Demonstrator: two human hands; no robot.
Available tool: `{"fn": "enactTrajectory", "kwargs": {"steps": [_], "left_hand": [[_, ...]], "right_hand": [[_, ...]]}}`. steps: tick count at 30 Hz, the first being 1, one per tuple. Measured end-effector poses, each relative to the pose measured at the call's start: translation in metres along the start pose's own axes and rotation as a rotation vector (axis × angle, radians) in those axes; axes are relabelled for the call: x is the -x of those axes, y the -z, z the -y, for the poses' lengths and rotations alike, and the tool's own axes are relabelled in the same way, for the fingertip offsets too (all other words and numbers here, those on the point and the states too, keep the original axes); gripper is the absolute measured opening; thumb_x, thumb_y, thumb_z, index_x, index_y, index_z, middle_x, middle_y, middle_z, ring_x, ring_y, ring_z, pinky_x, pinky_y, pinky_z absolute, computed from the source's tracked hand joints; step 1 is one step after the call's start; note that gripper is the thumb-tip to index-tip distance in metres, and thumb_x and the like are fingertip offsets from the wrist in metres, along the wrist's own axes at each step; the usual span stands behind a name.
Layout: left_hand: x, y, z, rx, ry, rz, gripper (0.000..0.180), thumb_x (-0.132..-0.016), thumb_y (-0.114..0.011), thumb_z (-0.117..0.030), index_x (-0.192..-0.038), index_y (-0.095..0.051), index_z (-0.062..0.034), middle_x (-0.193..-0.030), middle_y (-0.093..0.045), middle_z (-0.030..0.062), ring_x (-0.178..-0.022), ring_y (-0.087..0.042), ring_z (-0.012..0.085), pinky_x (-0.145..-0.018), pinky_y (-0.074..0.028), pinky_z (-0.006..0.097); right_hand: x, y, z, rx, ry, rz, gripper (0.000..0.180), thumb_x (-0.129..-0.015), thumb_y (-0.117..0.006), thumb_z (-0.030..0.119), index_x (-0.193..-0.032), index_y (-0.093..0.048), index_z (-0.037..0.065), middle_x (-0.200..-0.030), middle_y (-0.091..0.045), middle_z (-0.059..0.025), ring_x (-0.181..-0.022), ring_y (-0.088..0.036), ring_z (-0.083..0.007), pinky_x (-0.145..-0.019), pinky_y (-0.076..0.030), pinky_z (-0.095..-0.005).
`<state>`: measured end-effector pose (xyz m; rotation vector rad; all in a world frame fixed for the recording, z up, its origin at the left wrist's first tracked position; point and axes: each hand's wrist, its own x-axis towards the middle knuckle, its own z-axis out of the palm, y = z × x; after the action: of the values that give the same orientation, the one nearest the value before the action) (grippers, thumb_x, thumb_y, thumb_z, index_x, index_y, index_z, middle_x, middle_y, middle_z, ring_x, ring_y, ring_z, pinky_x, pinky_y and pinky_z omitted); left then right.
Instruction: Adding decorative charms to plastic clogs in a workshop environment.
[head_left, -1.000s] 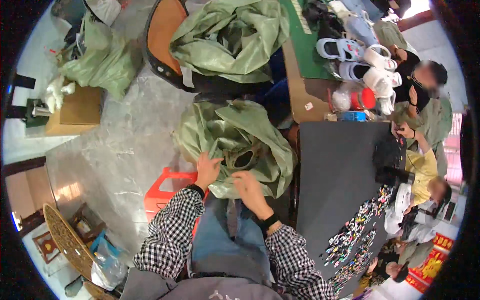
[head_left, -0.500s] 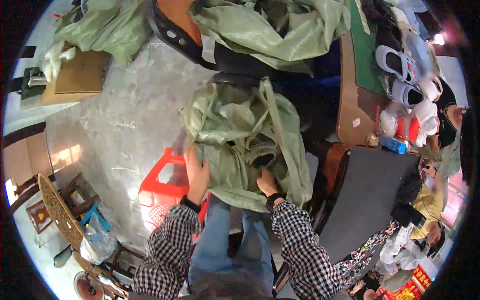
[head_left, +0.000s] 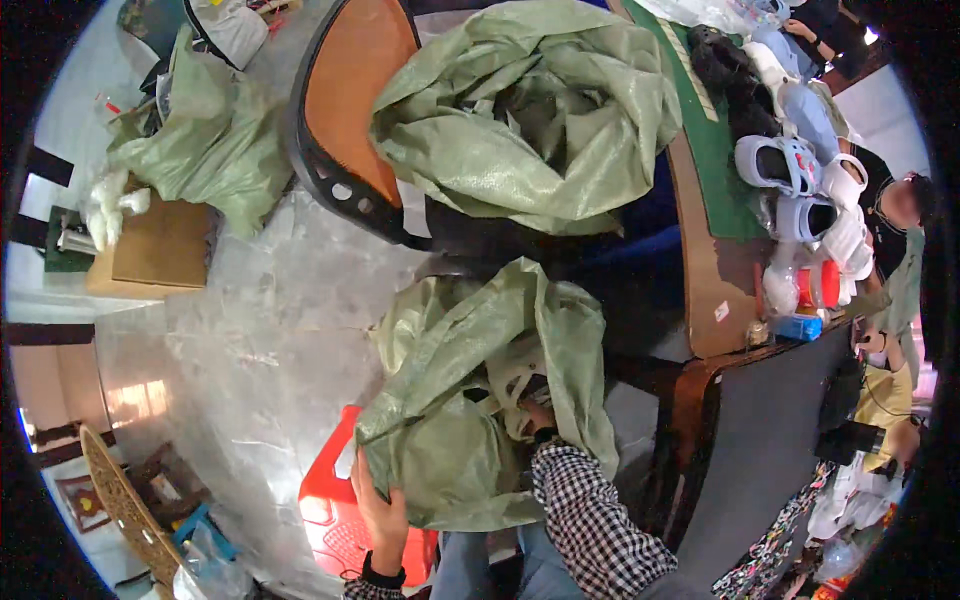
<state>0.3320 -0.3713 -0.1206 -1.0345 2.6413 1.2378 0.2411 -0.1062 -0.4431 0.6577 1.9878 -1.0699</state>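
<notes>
A green woven sack point(head_left: 425, 470) stands with its mouth gaping in front of my legs. My left hand point(head_left: 380, 510) has the sack's left edge between thumb and fingers. Inside the mouth, my right hand point(head_left: 538, 413) is closed at a pale beige shoe point(head_left: 510, 378), its fingertips partly hidden by the shoe and the folds. The rest of what the sack holds is mostly out of sight in shadow.
A red plastic stool point(head_left: 345, 525) stands left of the sack. Beyond it are an orange-backed chair point(head_left: 350, 110) and a second green sack point(head_left: 510, 165). On the right, shoes point(head_left: 790, 165) crowd a table next to a dark grey surface point(head_left: 755, 440). A cardboard box point(head_left: 160, 245) sits far left.
The view has tilted up, so everything sits lower in the picture. My right hand is deeper in the sack, and a fold of its rim has flopped across the mouth.
</notes>
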Motion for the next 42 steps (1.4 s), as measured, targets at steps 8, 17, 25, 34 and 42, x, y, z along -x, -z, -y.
{"fn": "enactTrajectory", "kwargs": {"steps": [8,17,25,34,42], "left_hand": [[-0.007,-0.007,-0.024,0.121,-0.004,0.085,0.074,-0.072,-0.049,0.005,-0.143,-0.025,-0.0005,-0.137,-0.035,0.0238,-0.127,-0.035,0.0396,-0.107,-0.029,0.042],[0.01,-0.004,0.01,0.057,-0.058,-0.02,0.073,-0.072,-0.05,0.005,-0.141,-0.027,-0.0004,-0.139,-0.033,0.0241,-0.13,-0.032,0.0386,-0.107,-0.031,0.041],[0.024,0.024,-0.021,0.074,-0.106,-0.037,0.045,-0.09,-0.05,-0.013,-0.132,-0.042,0.0027,-0.139,-0.036,0.0229,-0.131,-0.034,0.0371,-0.107,-0.03,0.041],[0.057,0.032,-0.17,1.08,0.237,0.959,0.05,-0.096,-0.046,-0.029,-0.137,-0.036,-0.0016,-0.135,-0.043,0.0144,-0.125,-0.043,0.0253,-0.103,-0.038,0.04],[0.138,-0.034,-0.24,0.816,0.205,1.203,0.058,-0.096,-0.043,-0.04,-0.139,-0.028,-0.0037,-0.133,-0.041,0.0169,-0.118,-0.047,0.0279,-0.099,-0.042,0.044]], "right_hand": [[0.003,0.08,-0.007,-0.333,0.056,0.113,0.024,-0.089,-0.056,0.03,-0.095,-0.062,0.007,-0.078,-0.059,-0.0049,-0.073,-0.056,-0.0187,-0.062,-0.044,-0.0363],[0.194,0.125,0.166,-0.926,0.052,0.386,0.015,-0.094,-0.054,0.018,-0.08,-0.052,0.012,-0.071,-0.048,0.0038,-0.065,-0.048,-0.0079,-0.061,-0.042,-0.0238],[0.395,0.158,0.25,-0.537,0.302,0.286,0.017,-0.092,-0.052,0.018,-0.079,-0.055,0.007,-0.066,-0.049,0.0041,-0.057,-0.045,-0.0058,-0.051,-0.036,-0.0223],[0.512,0.243,0.226,-0.589,0.69,-0.236,0.013,-0.088,-0.056,0.01,-0.087,-0.061,-0.001,-0.063,-0.052,0.0035,-0.058,-0.043,-0.0029,-0.052,-0.036,-0.0214],[0.554,0.337,0.112,0.154,0.992,-0.698,0.013,-0.076,-0.063,0.01,-0.085,-0.057,0.002,-0.076,-0.052,-0.013,-0.069,-0.052,-0.0306,-0.062,-0.044,-0.0364]]}}
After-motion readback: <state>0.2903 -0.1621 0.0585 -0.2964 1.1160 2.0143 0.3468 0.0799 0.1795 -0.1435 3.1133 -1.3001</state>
